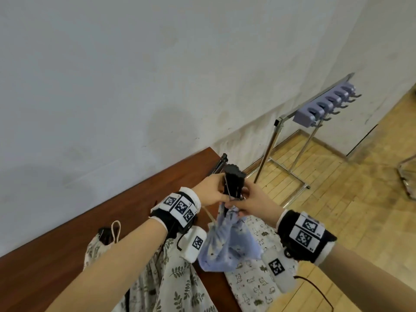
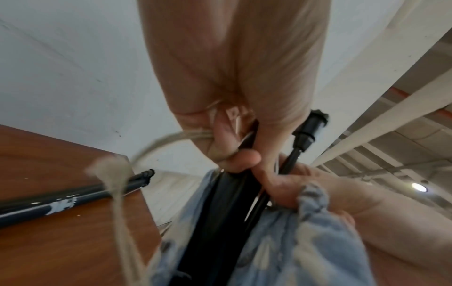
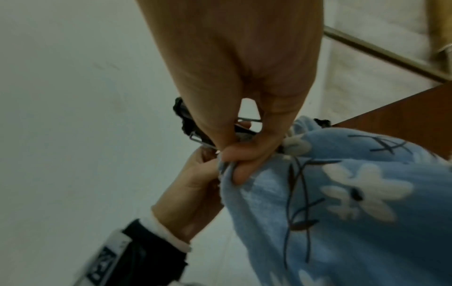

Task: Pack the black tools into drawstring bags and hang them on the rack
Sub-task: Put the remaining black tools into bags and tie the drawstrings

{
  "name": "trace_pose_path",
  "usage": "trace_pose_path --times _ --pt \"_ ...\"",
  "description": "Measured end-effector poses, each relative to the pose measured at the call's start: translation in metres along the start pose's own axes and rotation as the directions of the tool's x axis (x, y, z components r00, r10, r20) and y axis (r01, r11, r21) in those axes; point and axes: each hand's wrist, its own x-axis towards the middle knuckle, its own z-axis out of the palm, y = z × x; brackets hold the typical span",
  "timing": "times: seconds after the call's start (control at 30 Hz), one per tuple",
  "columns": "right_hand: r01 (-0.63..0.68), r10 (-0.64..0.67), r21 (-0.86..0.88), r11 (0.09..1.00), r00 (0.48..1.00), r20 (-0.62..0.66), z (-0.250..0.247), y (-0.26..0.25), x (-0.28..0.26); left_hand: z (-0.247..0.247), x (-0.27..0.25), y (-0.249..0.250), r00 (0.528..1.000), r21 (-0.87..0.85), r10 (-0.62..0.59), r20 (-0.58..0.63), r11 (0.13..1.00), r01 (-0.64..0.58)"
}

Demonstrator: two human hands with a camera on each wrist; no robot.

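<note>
No brand name or readable writing shows anywhere; the only markings are black-and-white square code tags on the two wrist bands (image 1: 180, 207). Above the corner of the brown table (image 1: 67, 239), the left hand (image 1: 210, 192) curls round the black tool (image 1: 233, 180) together with a beige drawstring (image 2: 151, 147), and the tool stands upright, its lower end inside the blue flowered bag (image 1: 227, 244). The right hand (image 1: 252, 200) pinches the gathered mouth of that bag just beside the tool. Three bags can be counted: the blue one in the air, a leaf-print bag (image 1: 171, 278) and a cat-print bag (image 1: 252, 284) lying on the table. A second black tool (image 2: 73, 197) lies near the table's far edge. The metal rack (image 1: 290, 136) stands on the wooden floor well apart, carrying five lilac hooks (image 1: 326, 104), all bare
</note>
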Motion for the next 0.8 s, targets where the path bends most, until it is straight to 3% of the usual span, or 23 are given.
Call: trace_pose_path --times 0.13,0.27,0.37,0.53,0.6,0.67,0.7,0.73,0.8 --pt "0.069 -0.065 -0.133 0.989 0.997 0.033 0.000 0.017 -0.002 0.003 -0.011 -0.018 0.991 0.008 -0.104 -0.087 0.994 0.105" --pt "0.080 -0.068 -0.217 0.973 0.996 0.060 -0.007 0.022 -0.001 0.006 -0.010 -0.036 0.949 0.258 -0.308 0.067 0.924 0.281" --pt "0.075 -0.066 -0.244 0.967 0.997 0.043 -0.006 0.026 -0.001 0.025 -0.006 -0.037 0.954 0.306 -0.290 0.075 0.917 0.255" --pt "0.013 -0.063 -0.381 0.924 0.991 -0.119 -0.005 0.028 0.002 0.038 -0.003 -0.024 0.975 0.362 -0.220 0.020 0.911 0.198" --pt "-0.022 -0.054 -0.365 0.931 0.979 -0.195 -0.013 0.029 0.003 0.025 -0.002 -0.020 0.985 0.334 -0.150 -0.086 0.927 0.170" --pt "-0.080 -0.026 -0.309 0.948 0.946 -0.323 -0.025 0.031 0.005 0.000 -0.002 -0.018 0.947 0.252 -0.114 -0.300 0.948 0.194" --pt "-0.105 -0.011 -0.287 0.952 0.927 -0.376 -0.032 0.034 0.007 -0.012 -0.005 -0.017 0.930 0.207 -0.110 -0.352 0.959 0.192" --pt "-0.122 0.000 -0.280 0.952 0.916 -0.402 -0.038 0.035 0.009 -0.021 -0.008 -0.015 0.935 0.168 -0.113 -0.338 0.970 0.178" --pt "-0.167 0.028 -0.326 0.931 0.920 -0.392 -0.041 0.036 0.013 -0.024 -0.014 -0.009 0.973 0.146 -0.125 -0.196 0.977 0.155"
